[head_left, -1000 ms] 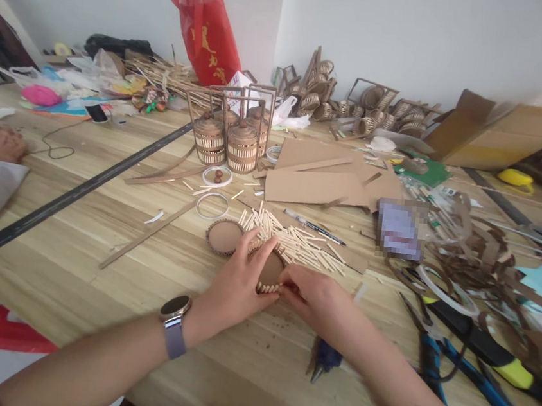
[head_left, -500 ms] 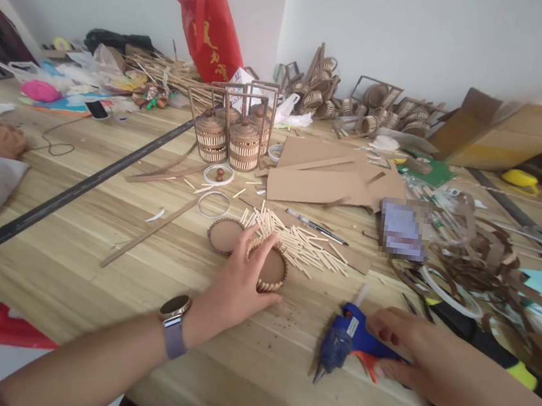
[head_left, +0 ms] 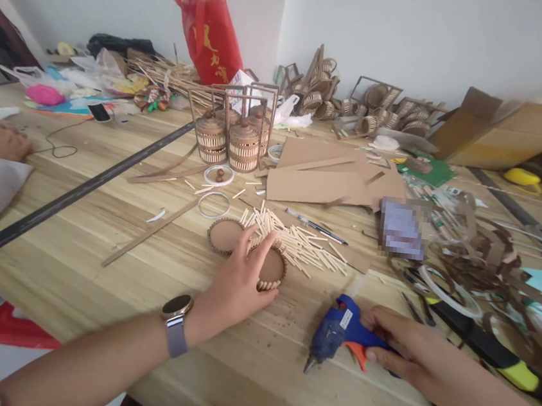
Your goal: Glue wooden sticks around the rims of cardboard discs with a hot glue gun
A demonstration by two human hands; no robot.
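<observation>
Worktop (head_left: 262, 383): carrying every item below; near edge running across the lower left.
Stick pile (head_left: 307, 247): lying mid-worktop, ends pointing various ways.
Glue gun (head_left: 329, 332): occupying the worktop's near side, right of both bases; barrel's long axis slanting, nozzle pointing leftward to the near edge, handle running right; contact with the wood, cannot tell.
Right hand (head_left: 399, 342): gripping the handle behind the orange trigger (head_left: 356, 353).
Left hand (head_left: 230, 289): gripping the near round base, thumb at the near rim, fingers spreading over the far rim.
Near round base (head_left: 273, 266): lying flat, facing upward, short sticks lining its rim.
Left round base (head_left: 223, 235): lying just beyond, facing upward.
</observation>
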